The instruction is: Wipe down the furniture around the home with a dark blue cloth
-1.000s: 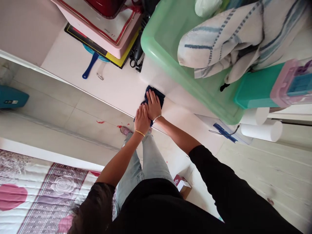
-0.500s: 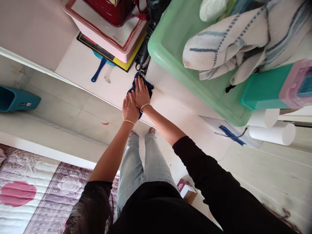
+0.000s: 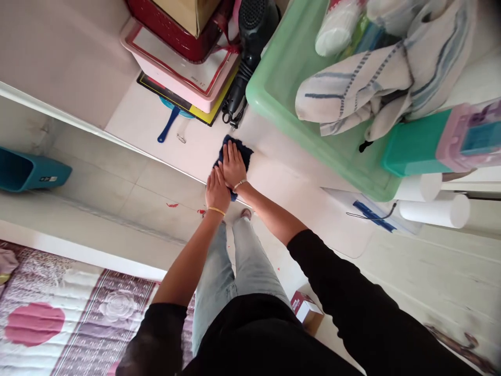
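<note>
My left hand (image 3: pixel 217 190), with a yellow band at its wrist, lies flat near the front edge of the white tabletop (image 3: pixel 282 183). Its fingers are stretched out over the lower left part of a dark blue cloth (image 3: pixel 246 152). Slightly higher, my right hand (image 3: pixel 234 166), wearing a bracelet, presses flat on the same cloth with its fingers extended. The two hands touch, thumb side to thumb side. Just beyond the cloth are the plug and cord of a black hair dryer (image 3: pixel 256 36).
A green tub (image 3: pixel 305 141) holding striped fabric stands at the right. Behind, a pink box (image 3: pixel 168 73) is stacked on flat items beside a blue-handled tool (image 3: pixel 169 125) and a small metal pin (image 3: pixel 181 138). A blue bin (image 3: pixel 47 169) stands at the left.
Both hands and the cloth have slid a little toward the tabletop's front edge, away from the hair dryer's plug. The whole view has shifted slightly.
</note>
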